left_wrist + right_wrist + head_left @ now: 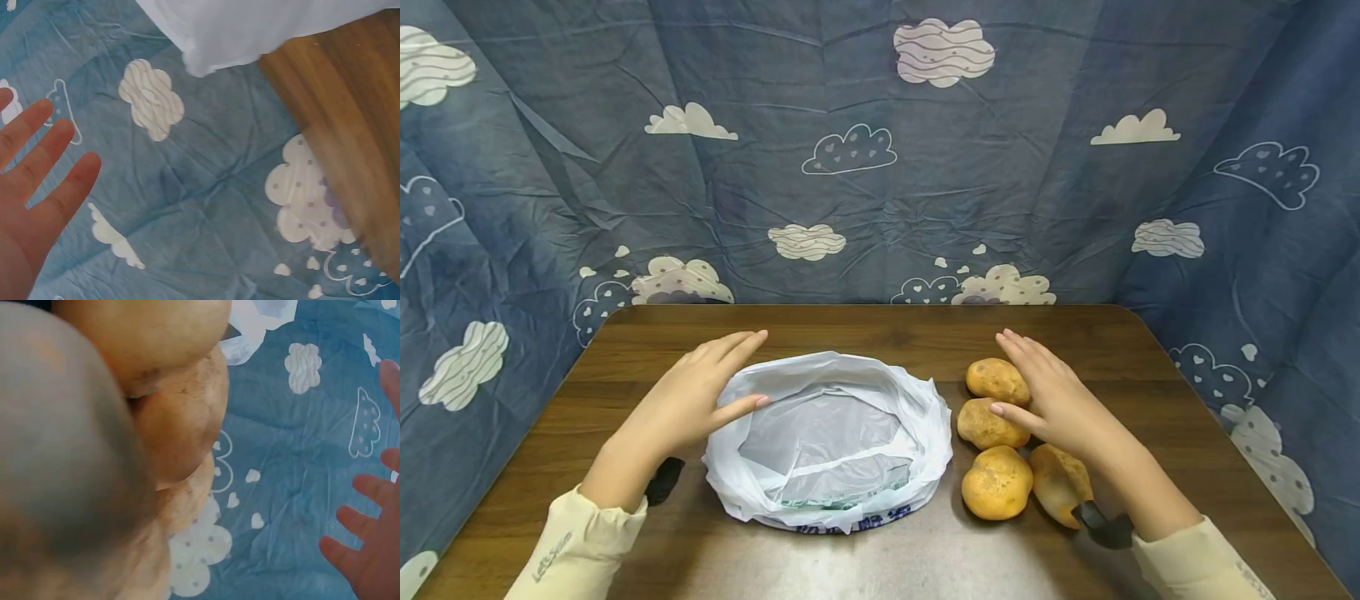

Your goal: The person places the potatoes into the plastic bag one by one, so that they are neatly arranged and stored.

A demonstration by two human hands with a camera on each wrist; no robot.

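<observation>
A white plastic bag (937, 433) sits on the table with its mouth spread wide; some green and blue print shows low on it. To its right lie several brown potatoes (997, 483), bunched close together. My left hand (700, 392) is held at the bag's left rim, fingers straight and thumb apart, holding nothing; whether it touches the rim I cannot tell. Over the potatoes hovers my right hand (1060, 400), its fingers extended and nothing in its grasp. The right wrist view shows potatoes (181, 419) large and near, with the spread right hand (375, 531) at the edge.
The brown wooden table (880, 329) has rounded far corners. Behind and beside it hangs a blue cloth (880, 208) printed with clouds. Dark straps (664, 481) circle both wrists, below pale yellow sleeves.
</observation>
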